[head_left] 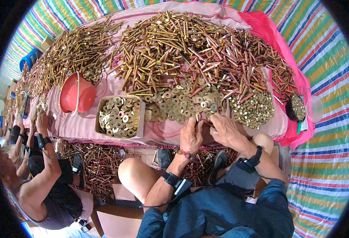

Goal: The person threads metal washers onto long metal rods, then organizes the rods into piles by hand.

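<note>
My left hand (191,137) is closed at the near edge of the pink-covered table, thumb and fingers pinched round a shiny metal bolt (198,117) with just its end showing. Close to its right, my right hand (224,129) has its fingers bent together; whatever sits between them is too small to make out. Directly beyond both hands spreads a heap of flat brass-coloured washers (172,105). Small nuts (252,110) are piled to the right of it. Long brass and coppery bolts (154,51) form a big mound farther back.
Left of my hands stands a box (141,119) full of washers, with a red bucket (77,95) beyond it. A black bowl (297,108) of nuts sits at the right edge. More bolts (99,166) lie below the table. A co-worker (43,190) sits at the left.
</note>
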Action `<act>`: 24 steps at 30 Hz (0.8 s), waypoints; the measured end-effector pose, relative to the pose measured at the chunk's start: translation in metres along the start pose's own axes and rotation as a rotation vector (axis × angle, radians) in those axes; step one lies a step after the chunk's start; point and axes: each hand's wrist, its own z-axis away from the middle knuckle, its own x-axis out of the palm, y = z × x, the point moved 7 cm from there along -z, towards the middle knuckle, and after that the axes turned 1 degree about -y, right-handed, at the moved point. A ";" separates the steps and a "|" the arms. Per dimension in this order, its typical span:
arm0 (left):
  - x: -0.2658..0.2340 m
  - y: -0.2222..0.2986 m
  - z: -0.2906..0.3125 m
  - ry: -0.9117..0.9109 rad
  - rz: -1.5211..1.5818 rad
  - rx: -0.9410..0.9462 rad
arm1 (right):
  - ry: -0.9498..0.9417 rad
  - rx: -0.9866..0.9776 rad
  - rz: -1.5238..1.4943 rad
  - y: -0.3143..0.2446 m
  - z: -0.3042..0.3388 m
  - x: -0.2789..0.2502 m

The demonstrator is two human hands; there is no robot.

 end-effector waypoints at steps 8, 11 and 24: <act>-0.002 0.001 0.000 0.016 0.002 0.006 | 0.053 0.459 -0.141 0.037 0.003 -0.017; -0.002 0.000 0.002 0.014 -0.028 0.015 | 0.193 0.589 -0.137 0.047 -0.003 -0.026; 0.000 -0.002 0.001 0.004 -0.024 0.036 | 0.105 0.617 -0.162 0.061 -0.036 -0.001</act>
